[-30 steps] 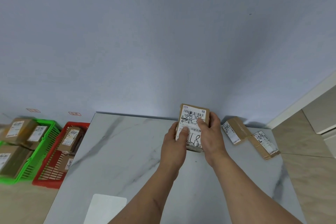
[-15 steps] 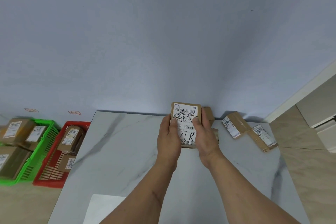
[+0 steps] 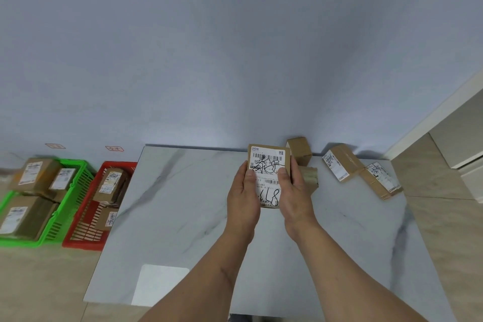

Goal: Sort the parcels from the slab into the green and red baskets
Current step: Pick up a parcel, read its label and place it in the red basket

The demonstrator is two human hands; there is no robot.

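Both hands share the grip on a flat brown cardboard parcel with a white shipping label (image 3: 268, 174): the left hand (image 3: 244, 197) curls round its left edge with the thumb on the label, and the right hand (image 3: 295, 195) clamps the right edge likewise. The parcel is held tilted up above the white marble tabletop (image 3: 183, 206). Beyond it lie a small plain brown box (image 3: 299, 150) and two labelled brown boxes (image 3: 360, 171). Far left, on the floor, stand the red plastic basket (image 3: 88, 230) and the green plastic basket (image 3: 65, 214), both holding parcels.
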